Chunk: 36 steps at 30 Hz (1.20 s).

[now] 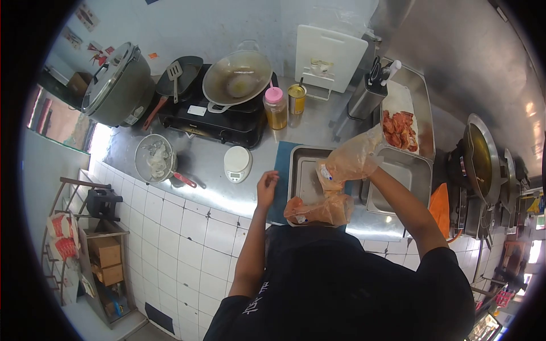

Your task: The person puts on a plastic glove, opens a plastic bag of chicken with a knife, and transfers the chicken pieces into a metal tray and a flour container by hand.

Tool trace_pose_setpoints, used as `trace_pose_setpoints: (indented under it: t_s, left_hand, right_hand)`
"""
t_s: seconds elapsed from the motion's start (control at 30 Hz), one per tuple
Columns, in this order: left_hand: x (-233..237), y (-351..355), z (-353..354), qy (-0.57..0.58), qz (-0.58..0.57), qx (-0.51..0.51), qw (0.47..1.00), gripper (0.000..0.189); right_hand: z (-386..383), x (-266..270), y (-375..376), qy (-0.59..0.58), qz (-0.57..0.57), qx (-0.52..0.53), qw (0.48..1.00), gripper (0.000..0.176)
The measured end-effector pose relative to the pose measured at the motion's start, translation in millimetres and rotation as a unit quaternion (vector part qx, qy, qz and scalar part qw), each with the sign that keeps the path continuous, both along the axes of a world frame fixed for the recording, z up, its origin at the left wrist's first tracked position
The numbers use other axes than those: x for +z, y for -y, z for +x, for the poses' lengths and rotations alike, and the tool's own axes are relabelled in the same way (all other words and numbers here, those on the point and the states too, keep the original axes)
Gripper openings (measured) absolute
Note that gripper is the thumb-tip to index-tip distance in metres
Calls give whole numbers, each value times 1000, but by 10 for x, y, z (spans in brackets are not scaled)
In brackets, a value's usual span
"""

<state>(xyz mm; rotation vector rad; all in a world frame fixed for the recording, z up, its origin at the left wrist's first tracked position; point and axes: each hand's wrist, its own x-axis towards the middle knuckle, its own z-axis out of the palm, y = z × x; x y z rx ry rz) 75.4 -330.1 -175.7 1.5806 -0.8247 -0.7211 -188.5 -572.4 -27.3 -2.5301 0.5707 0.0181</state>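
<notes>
My left hand (267, 186) is held above the counter beside the blue-green mat (281, 159), its fingers loosely bent and a little apart, with nothing visible in it. My right hand (369, 166) holds a clear plastic bag (350, 158) with orange-red contents over a steel tray (296, 182); the plastic covers most of its fingers. A second bag (307, 211) of similar orange-red contents lies at the tray's near edge. To the right of the raised bag is another steel tray (398, 190). Behind that one, reddish meat pieces (400, 131) lie in a further tray.
A white scale (238, 163) and a strainer (154, 159) sit to the left. A wok (239, 82) rests on the black stove (213, 122), near a pink-lidded jar (275, 108) and a yellow can (296, 98). A knife holder (367, 99) stands at the back right.
</notes>
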Motion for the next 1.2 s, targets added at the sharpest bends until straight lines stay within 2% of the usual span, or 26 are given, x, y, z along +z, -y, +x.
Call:
trace_pose_setpoints:
  t_s: [0.03, 0.13, 0.23, 0.33, 0.53, 0.63, 0.8, 0.93, 1.07, 1.2]
  left_hand:
    - [190, 73, 45, -60, 2, 12, 998, 33]
    - [952, 328, 77, 107, -17, -131, 985, 40]
    - [1127, 595, -22, 270, -16, -211, 939, 45]
    - [1156, 772, -74, 255, 0, -285, 924, 43]
    - [966, 913, -64, 196, -41, -321, 926, 18]
    - [842, 910, -98, 176, -53, -326, 927, 11]
    - [684, 752, -140, 131, -56, -230, 963, 8]
    - [665, 724, -187, 126, -49, -189, 973, 8]
    - [674, 685, -139, 168, -40, -193, 966, 8]
    - [482, 567, 50, 155, -22, -177, 972, 7]
  right_hand:
    - [0, 5, -5, 1, -2, 2, 1000, 27]
    - [-27, 19, -30, -3, -8, 2, 1000, 25]
    - [-37, 13, -65, 0, -14, -2, 1000, 23]
    - [-68, 20, -82, 1, -23, -8, 1000, 21]
    - [-159, 5, -131, 1, -32, -26, 999, 18]
    - [-248, 26, -130, -1, -28, -37, 999, 17]
    - [-438, 134, -17, 0, 30, -58, 998, 15]
    - [-562, 253, 51, 9, 104, -66, 992, 14]
    - [-641, 417, 68, 41, 197, -73, 977, 14]
    - [-794, 664, 114, 93, 276, -105, 951, 14]
